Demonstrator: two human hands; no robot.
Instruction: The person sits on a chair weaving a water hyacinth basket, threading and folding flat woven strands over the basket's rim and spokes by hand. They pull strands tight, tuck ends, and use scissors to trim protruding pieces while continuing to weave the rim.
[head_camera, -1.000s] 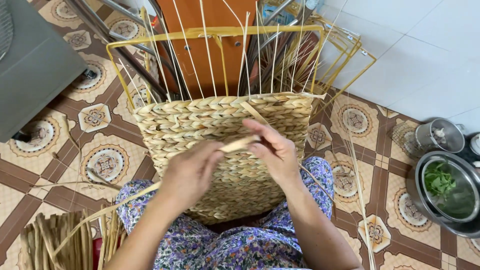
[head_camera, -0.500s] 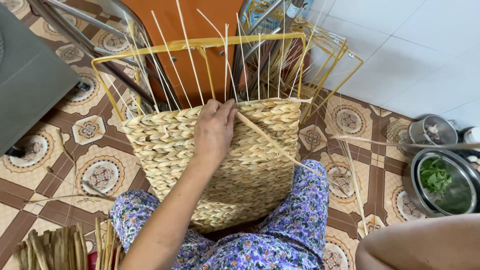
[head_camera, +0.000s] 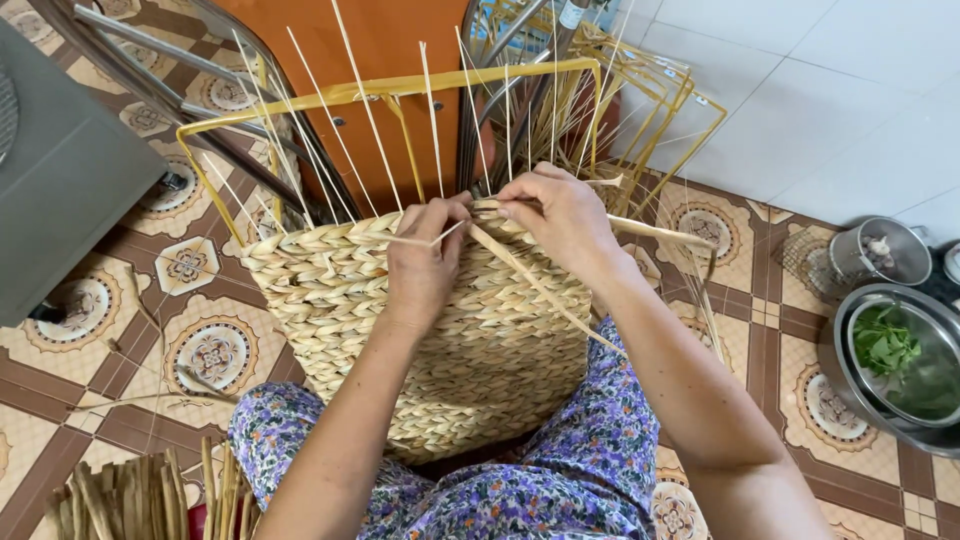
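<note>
A half-woven straw basket (head_camera: 440, 330) rests on the person's lap above the tiled floor (head_camera: 200, 340). Both hands work at its top rim: the left hand (head_camera: 425, 262) presses the weave, fingers curled, while the right hand (head_camera: 560, 215) pinches a flat straw strand (head_camera: 530, 280) trailing down the basket's right side.

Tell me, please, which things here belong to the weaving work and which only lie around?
In the work:
- woven basket, both hands at its top edge
- left hand
- right hand
- loose straw strand
- yellow wire frame
- straw bundle, probably spare material

Lying around:
- metal bowl of greens
- small metal pot
- spare yellow frames
</note>
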